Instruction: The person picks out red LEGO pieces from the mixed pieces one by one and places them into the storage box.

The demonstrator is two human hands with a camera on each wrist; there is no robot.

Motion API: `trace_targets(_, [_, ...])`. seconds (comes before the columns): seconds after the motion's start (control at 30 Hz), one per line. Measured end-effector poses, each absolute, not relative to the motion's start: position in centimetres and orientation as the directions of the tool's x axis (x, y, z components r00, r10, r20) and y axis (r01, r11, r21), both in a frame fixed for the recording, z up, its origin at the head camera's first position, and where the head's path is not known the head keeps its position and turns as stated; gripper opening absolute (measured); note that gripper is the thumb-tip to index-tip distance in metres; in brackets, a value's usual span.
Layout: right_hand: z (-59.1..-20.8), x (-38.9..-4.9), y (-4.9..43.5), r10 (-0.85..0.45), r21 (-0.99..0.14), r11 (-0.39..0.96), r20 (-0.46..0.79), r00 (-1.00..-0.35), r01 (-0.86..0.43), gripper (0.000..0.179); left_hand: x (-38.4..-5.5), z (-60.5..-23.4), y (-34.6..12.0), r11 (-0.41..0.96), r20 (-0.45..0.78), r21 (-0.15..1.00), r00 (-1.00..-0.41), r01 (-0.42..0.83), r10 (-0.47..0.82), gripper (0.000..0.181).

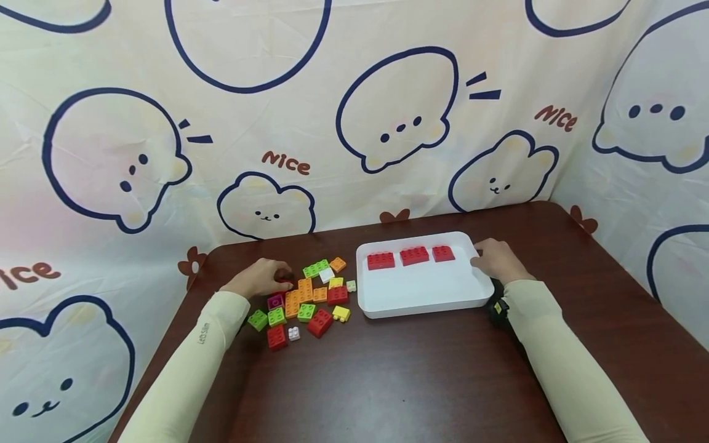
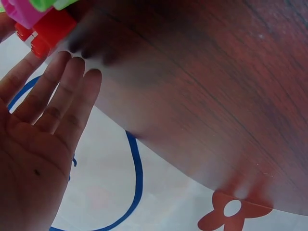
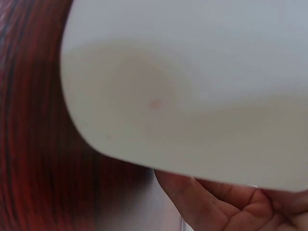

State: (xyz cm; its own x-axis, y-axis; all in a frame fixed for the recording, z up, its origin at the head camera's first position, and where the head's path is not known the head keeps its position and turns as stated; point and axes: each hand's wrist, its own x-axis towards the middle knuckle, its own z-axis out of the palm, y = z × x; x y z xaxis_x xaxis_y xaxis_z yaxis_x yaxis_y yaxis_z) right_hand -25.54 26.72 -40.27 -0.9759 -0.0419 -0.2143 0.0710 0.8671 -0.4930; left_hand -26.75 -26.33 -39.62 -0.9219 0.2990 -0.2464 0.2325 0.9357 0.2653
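At the left of the brick pile, my left hand [image 1: 256, 279] pinches a red toy brick [image 2: 53, 31] between thumb and index finger. The other fingers of that hand extend loosely in the left wrist view. Around it lie loose bricks, among them a magenta brick [image 1: 275, 301], an orange brick [image 1: 292, 304] and a green brick [image 1: 276, 317]. My right hand [image 1: 498, 259] grips the right rim of a white tray [image 1: 421, 289]. Three red bricks sit in a row along the tray's far side, the middle one [image 1: 415, 255] between two others.
More bricks spread between the left hand and the tray, including a yellow brick [image 1: 341, 314], a white brick [image 1: 327, 275] and a red brick [image 1: 320, 323]. The brown table [image 1: 399, 381] ends at a cloth backdrop [image 1: 354, 203] printed with cartoon animals.
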Motion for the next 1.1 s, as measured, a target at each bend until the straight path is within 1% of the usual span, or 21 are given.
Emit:
trace_targets(0.23, [-40.2, -25.5, 26.7, -0.031, -0.493, 0.866, -0.219, -0.975, 0.083, 0.051, -26.8, -39.5, -26.5, 0.935, -0.246, 0.271, -0.922, 0.230, 0.298, 0.042])
trace_targets(0.53, [-40.5, -25.5, 26.6, -0.028, -0.495, 0.865, -0.219, -0.975, 0.086, 0.050, -26.7, -39.5, -26.6, 0.939, -0.285, 0.259, -0.911, 0.226, 0.298, 0.033])
trace_targets(0.67, [-40.5, -25.6, 26.6, -0.028, -0.496, 0.864, -0.224, -0.974, 0.090, 0.051, -26.8, -39.4, -26.6, 0.940, -0.293, 0.251, -0.907, 0.230, 0.301, 0.032])
trace_targets(0.9, [-40.4, -25.7, 26.7, -0.029, -0.497, 0.864, -0.221, -0.975, 0.087, 0.051, -26.7, -38.7, -26.3, 0.928, -0.263, 0.282, -0.911, 0.242, 0.317, 0.026])
trace_targets(1.1, [-40.5, -25.7, 26.8, -0.031, -0.495, 0.865, -0.220, -0.975, 0.084, 0.052, -26.9, -38.0, -25.7, 0.913, -0.241, 0.316, -0.909, 0.259, 0.341, 0.025])
